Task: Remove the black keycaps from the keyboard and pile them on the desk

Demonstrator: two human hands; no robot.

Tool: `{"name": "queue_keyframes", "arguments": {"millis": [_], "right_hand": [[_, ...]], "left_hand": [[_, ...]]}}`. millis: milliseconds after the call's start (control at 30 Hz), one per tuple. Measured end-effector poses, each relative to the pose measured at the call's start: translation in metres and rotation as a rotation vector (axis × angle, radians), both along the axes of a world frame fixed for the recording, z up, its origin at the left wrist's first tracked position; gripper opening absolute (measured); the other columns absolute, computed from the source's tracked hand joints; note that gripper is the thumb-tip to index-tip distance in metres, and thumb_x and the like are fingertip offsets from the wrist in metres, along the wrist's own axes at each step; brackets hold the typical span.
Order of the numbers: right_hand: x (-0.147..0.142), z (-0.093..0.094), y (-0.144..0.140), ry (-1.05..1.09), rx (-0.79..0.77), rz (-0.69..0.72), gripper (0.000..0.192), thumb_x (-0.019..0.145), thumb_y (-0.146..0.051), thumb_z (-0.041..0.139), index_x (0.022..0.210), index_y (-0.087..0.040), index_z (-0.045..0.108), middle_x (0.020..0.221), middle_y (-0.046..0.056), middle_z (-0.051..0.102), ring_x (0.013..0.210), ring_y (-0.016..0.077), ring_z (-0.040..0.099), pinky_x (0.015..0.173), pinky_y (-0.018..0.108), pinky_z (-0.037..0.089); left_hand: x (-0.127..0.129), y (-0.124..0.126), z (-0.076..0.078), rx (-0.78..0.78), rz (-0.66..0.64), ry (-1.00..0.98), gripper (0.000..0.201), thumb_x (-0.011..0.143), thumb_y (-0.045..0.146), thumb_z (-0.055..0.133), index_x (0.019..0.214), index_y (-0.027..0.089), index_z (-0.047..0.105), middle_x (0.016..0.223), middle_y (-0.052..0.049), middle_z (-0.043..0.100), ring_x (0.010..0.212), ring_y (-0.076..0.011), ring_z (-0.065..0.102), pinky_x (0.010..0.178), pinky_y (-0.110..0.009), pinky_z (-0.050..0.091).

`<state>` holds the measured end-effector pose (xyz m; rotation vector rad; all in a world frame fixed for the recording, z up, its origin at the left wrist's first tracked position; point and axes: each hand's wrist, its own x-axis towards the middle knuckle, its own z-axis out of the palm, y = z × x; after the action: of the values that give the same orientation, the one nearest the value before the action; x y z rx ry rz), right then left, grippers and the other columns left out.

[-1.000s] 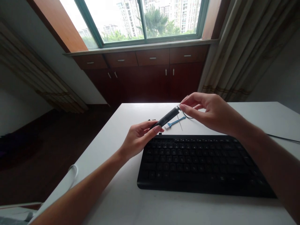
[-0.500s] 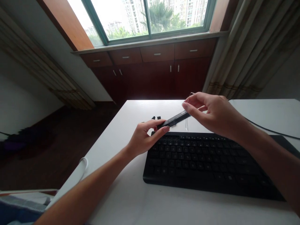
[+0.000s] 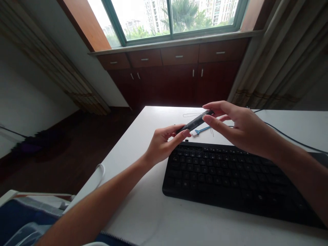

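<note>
Both hands hold a long, narrow black bar [image 3: 195, 122], likely a wide keyboard key, above the far edge of a black keyboard [image 3: 235, 174]. My left hand [image 3: 166, 141] pinches its near left end. My right hand [image 3: 235, 126] grips the far right end between thumb and fingers. A thin wire clip [image 3: 192, 114] lies on the white table [image 3: 143, 212] just beyond the bar. A small blue brush [image 3: 201, 131] lies on the table under the bar.
A dark cable [image 3: 289, 136] runs across the table at the right. A white cord [image 3: 98, 172] hangs off the table's left edge. Wooden cabinets [image 3: 176, 75] stand under the window [image 3: 174, 17] beyond the table, with curtains [image 3: 284, 54] at the right.
The view has shifted, so the table and keyboard sit further right. Both hands keep hold of the bar, and the blue brush shows under it again.
</note>
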<state>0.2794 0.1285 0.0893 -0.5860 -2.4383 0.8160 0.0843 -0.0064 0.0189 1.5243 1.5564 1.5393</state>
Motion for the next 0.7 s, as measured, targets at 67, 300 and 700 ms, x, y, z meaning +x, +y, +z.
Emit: {"name": "queue_keyframes", "arguments": {"millis": [67,300,700], "right_hand": [[-0.003,-0.004,0.001,0.054,-0.216,0.021,0.050,0.088,-0.055,0.063,0.127,-0.023,0.062,0.110,0.008,0.073,0.095,0.0266,0.071,0.076,0.036,0.057],[-0.016,-0.023,-0.007,0.249,-0.601,0.225,0.031,0.091,-0.050,0.063,0.099,-0.021,0.071,0.100,0.005,0.073,0.094,0.0212,0.068,0.084,0.034,0.056],[-0.013,-0.011,-0.012,0.453,-0.585,0.138,0.035,0.093,-0.054,0.057,0.102,-0.022,0.069,0.095,0.005,0.072,0.095,0.0223,0.068,0.087,0.038,0.054]], "left_hand": [[0.000,0.000,0.001,0.017,-0.009,-0.025,0.028,0.091,0.034,0.067,0.115,0.020,0.074,0.091,-0.006,0.077,0.079,-0.0162,0.068,0.066,-0.025,0.051],[0.003,0.000,0.002,0.065,-0.063,-0.021,0.027,0.092,0.031,0.066,0.116,0.021,0.073,0.091,-0.005,0.077,0.078,-0.0147,0.067,0.064,-0.025,0.050],[-0.004,0.003,-0.003,0.097,-0.119,0.228,0.021,0.096,0.031,0.060,0.106,0.017,0.072,0.098,-0.007,0.074,0.085,-0.0148,0.067,0.074,-0.028,0.052]]}}
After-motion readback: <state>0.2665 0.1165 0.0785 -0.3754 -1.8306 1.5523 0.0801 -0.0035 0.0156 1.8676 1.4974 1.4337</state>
